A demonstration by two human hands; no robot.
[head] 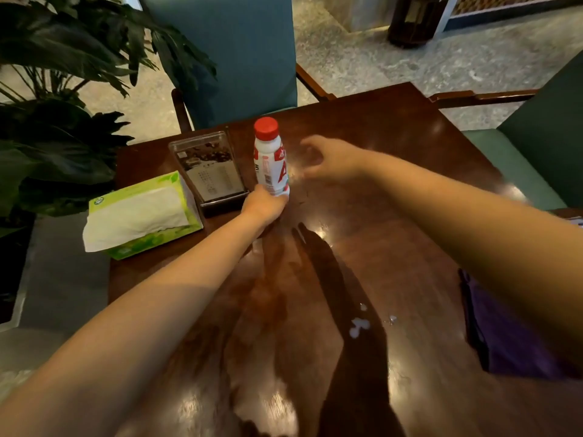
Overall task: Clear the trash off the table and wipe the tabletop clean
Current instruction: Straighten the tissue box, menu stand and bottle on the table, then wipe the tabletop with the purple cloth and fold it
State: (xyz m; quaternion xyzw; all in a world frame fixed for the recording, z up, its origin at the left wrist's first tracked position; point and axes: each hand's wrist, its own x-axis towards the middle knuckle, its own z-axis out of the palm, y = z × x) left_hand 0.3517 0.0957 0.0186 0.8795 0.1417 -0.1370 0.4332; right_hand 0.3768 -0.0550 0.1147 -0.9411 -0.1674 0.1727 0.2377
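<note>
the bottle [271, 159] stands upright toward the far middle of the dark wooden table [394, 127]. it is white plastic with a round red cap, and a label in red, white and pink wraps its body, with a large red letter on the side facing right. the left hand [263, 205] is wrapped around the bottom of the bottle, fingers closed on it. the right hand [331, 159] hovers just to the right of the bottle, apart from it, fingers curled and loosely spread; it is blurred, so the finer shape of the fingers cannot be told.

just left of the bottle leans a clear plastic menu stand [209, 171] on a dark base, and left of that, at the table's edge, lies a green tissue box [142, 216] with a white tissue sticking out. nearer the person, white drops of spilled liquid [359, 326] sit on the glossy tabletop, and a purple cloth [504, 339] lies at the right edge, partly under the right forearm. a blue chair [239, 58] stands beyond the table.
</note>
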